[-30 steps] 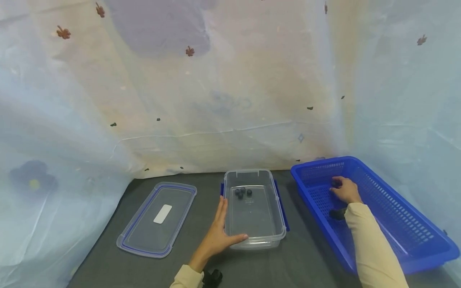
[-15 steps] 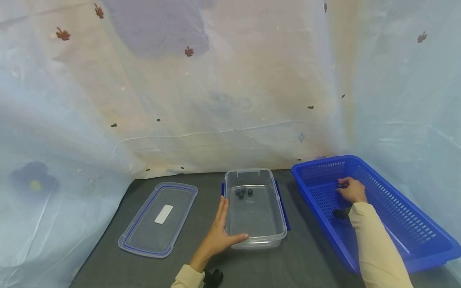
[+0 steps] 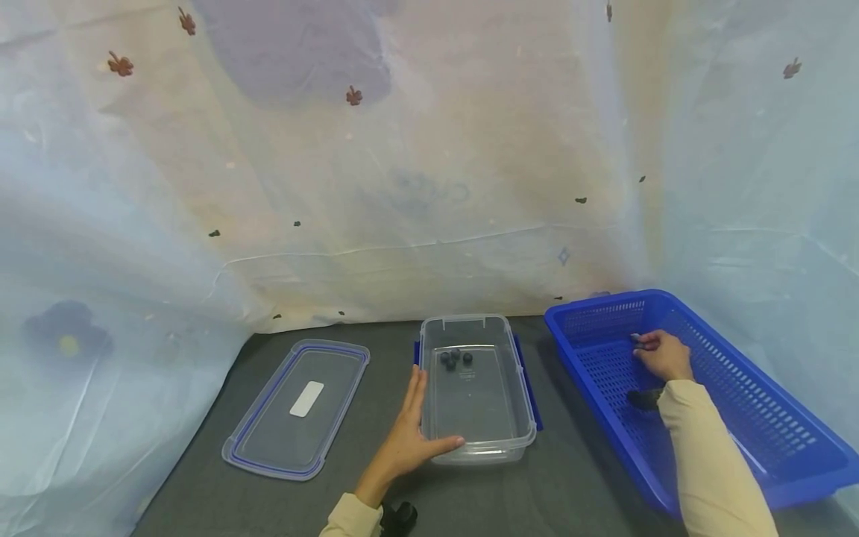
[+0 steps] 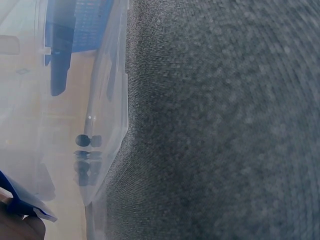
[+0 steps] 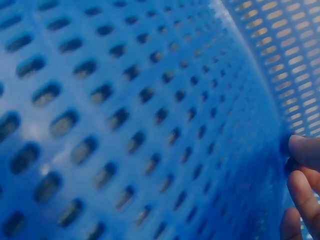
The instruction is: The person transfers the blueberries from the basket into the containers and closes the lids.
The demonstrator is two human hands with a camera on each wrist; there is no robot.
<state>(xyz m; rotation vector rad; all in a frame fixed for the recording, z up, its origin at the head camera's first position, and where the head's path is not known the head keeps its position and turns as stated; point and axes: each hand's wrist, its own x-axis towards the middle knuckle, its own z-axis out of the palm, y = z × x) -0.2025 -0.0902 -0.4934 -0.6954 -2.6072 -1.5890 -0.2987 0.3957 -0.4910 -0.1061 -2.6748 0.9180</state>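
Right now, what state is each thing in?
Clear container: open, lid off, three dark berries at its far end.
Lid: flat on the mat, left of the container.
Blue basket: upright on the mat.
Left hand: rests open against the container's near left corner.
Right hand: inside the basket, pinching a small dark berry.

Clear lid [image 3: 295,409] flat on dark grey table [image 3: 570,477], pale flower-printed sheeting [image 3: 403,149] behind.

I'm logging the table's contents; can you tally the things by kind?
Clear container: 1
Clear lid: 1
Blue basket: 1
Dark berries in the container: about 4
Dark berry pinched by the right hand: 1
Total: about 8
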